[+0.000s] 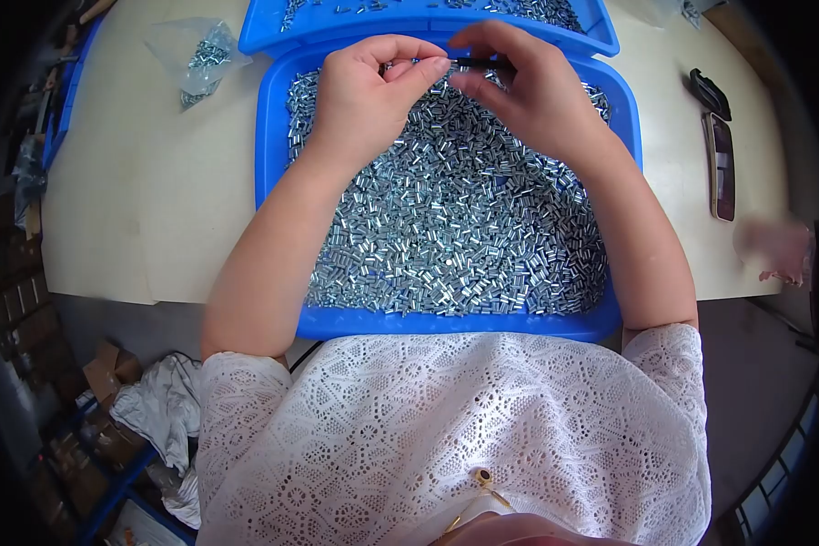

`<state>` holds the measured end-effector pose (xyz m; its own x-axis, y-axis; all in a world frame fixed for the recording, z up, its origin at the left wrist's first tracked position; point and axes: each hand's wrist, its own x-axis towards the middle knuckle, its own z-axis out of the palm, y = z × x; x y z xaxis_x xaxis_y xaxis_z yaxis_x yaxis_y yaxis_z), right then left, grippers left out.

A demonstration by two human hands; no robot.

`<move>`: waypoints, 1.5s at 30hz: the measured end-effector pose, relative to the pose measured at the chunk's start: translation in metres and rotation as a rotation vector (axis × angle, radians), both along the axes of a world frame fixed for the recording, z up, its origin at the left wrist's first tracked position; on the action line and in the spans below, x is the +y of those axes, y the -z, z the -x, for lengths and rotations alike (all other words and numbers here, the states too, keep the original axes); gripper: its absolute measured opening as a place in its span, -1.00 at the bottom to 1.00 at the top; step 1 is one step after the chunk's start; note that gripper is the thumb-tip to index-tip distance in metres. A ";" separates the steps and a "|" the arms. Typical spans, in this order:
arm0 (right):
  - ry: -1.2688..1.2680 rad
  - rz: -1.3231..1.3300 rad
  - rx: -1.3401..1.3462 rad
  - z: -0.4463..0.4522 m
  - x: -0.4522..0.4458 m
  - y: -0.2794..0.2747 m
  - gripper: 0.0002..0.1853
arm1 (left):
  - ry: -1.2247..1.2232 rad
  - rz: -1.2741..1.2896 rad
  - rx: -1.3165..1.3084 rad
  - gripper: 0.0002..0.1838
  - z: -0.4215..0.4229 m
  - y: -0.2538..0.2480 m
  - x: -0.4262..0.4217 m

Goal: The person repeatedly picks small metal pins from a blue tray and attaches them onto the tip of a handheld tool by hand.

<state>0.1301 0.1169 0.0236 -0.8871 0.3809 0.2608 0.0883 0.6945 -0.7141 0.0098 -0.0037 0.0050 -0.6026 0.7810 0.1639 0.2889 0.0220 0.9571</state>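
Both hands are raised over the far half of a blue plastic bin [460, 325]. A thick layer of small shiny metal cylinders [455, 218] fills the bin. My left hand [364, 100] is closed, thumb against the bent fingers, and what lies inside the pinch is too small to make out. My right hand [541, 96] grips a thin black rod-like tool [482, 63] between thumb and fingers. The tool's tip points left and meets the left thumb and fingertip.
Behind the bin stands a second blue bin [428, 38] with scattered metal pieces. A clear plastic bag of metal parts [205, 59] lies on the table [155, 200] at the left. On the right are a phone [721, 168] and a black object [710, 94].
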 end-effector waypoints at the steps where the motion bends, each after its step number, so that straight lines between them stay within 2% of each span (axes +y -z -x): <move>1: -0.023 0.042 0.067 0.000 -0.003 -0.003 -0.87 | 0.003 -0.003 -0.010 -0.85 0.000 0.000 0.000; 5: -0.077 0.064 0.107 0.001 0.009 0.010 -0.86 | 0.003 -0.006 0.030 -0.85 0.001 0.002 0.001; 7: -0.097 -0.133 0.117 0.002 0.008 0.006 -0.84 | 0.006 -0.022 -0.011 -0.85 0.001 0.000 0.000; 11: -0.093 -0.108 0.101 0.001 0.006 0.005 -0.86 | 0.007 -0.018 0.008 -0.85 0.000 0.000 0.000; 13: -0.008 0.029 0.086 0.000 0.001 0.001 -0.86 | -0.003 -0.005 0.011 -0.85 -0.001 0.001 0.001; 20: -0.068 -0.104 0.081 0.000 0.008 0.008 -0.78 | 0.002 -0.021 0.010 -0.85 -0.001 -0.001 0.001; 22: -0.052 0.074 0.080 -0.001 0.001 0.002 -0.81 | -0.002 -0.039 0.050 -0.86 -0.001 0.001 0.001; 26: -0.072 0.005 0.084 -0.002 0.008 0.007 -0.80 | 0.003 -0.010 0.067 -0.87 -0.003 -0.001 0.001; 29: -0.045 0.054 -0.068 -0.003 0.006 0.002 -0.79 | 0.000 -0.005 0.021 -0.87 -0.004 -0.002 0.001; 31: -0.042 -0.050 -0.083 -0.003 0.007 0.002 -0.79 | -0.008 -0.008 0.050 -0.87 -0.004 -0.001 0.002; 34: -0.040 0.023 0.065 -0.001 0.001 0.002 -0.83 | -0.009 -0.015 0.074 -0.87 -0.005 -0.001 0.002; 38: -0.063 0.010 0.015 -0.003 0.008 0.006 -0.83 | -0.011 -0.011 0.092 -0.86 -0.004 0.001 0.003; 40: -0.053 -0.078 0.002 -0.002 0.005 0.004 -0.84 | -0.025 -0.026 0.052 -0.86 -0.004 0.001 0.003; 44: -0.052 -0.124 0.053 -0.002 0.006 0.006 -0.85 | -0.016 -0.033 0.076 -0.82 -0.001 0.002 0.003; 45: -0.042 -0.087 0.051 -0.002 0.006 0.004 -0.85 | 0.000 -0.023 -0.057 -0.79 0.000 0.001 0.002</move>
